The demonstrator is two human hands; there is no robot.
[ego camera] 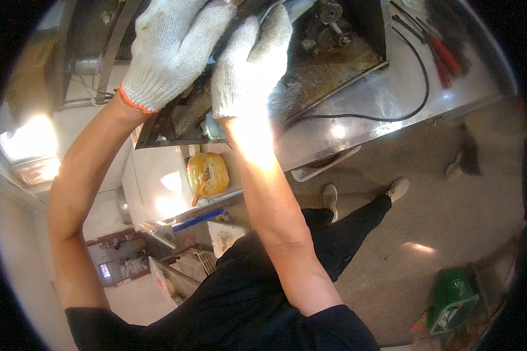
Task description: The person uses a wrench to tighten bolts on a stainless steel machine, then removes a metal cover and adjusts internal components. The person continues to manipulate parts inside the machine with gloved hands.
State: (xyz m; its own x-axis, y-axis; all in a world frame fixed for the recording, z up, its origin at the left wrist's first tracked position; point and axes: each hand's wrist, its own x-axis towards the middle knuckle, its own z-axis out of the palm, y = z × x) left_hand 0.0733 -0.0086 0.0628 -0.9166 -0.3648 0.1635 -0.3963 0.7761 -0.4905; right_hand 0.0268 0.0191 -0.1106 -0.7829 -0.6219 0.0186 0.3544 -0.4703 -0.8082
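White knitted gloves cover both hands at the top of the view. My left hand [167,57] is over the left part of an open metal housing [329,87], its fingertips at the top edge, near something dark that I cannot make out. Beside it my right hand [259,61] reaches over the same housing, fingers bent, close to a thin pale strip or wire. Whether either hand grips anything is not plain. Greasy metal parts [333,26] sit inside the grimy housing. A black cable [369,117] runs out of it across the steel worktop [377,101].
Red-handled tools [445,59] lie at the worktop's right. A yellow container [217,173] with a wooden-handled tool stands below the housing. A cardboard box [30,83] is at far left, and a green bin [454,294] stands on the floor at lower right.
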